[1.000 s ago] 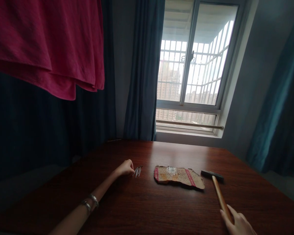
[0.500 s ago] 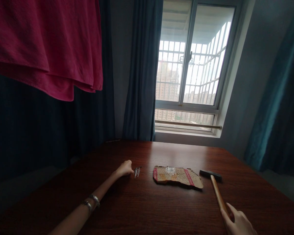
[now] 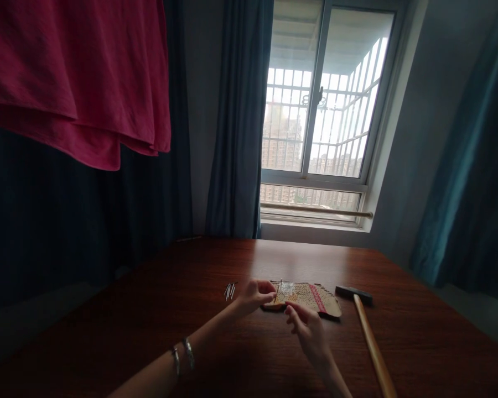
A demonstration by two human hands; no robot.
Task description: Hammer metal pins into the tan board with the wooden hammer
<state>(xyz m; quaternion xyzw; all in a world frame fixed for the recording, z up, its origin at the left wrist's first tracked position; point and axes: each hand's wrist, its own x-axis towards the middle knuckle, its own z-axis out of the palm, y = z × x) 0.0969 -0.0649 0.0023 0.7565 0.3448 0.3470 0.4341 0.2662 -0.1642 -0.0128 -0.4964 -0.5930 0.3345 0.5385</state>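
Note:
My left hand (image 3: 255, 294) is over the left end of a flat cardboard piece (image 3: 305, 298) with a dotted pattern and red bands. Its thumb and forefinger pinch a thin nail (image 3: 278, 293), partly hidden by the fingers. Close by, my right hand (image 3: 307, 325) is at the front edge of the cardboard, fingertips pressed together; whether anything is between them cannot be made out. A hammer (image 3: 371, 337) with a wooden handle and dark head lies to the right, untouched. Several loose nails (image 3: 229, 290) lie left of the cardboard.
Everything lies on a brown wooden table (image 3: 191, 309). Beyond its far edge are a barred window (image 3: 315, 138) and blue curtains (image 3: 238, 138). A pink towel (image 3: 108, 94) hangs at upper left.
My left hand has moved right from beside the loose nails to the cardboard. My right hand has let go of the hammer handle and come left to the cardboard's front edge.

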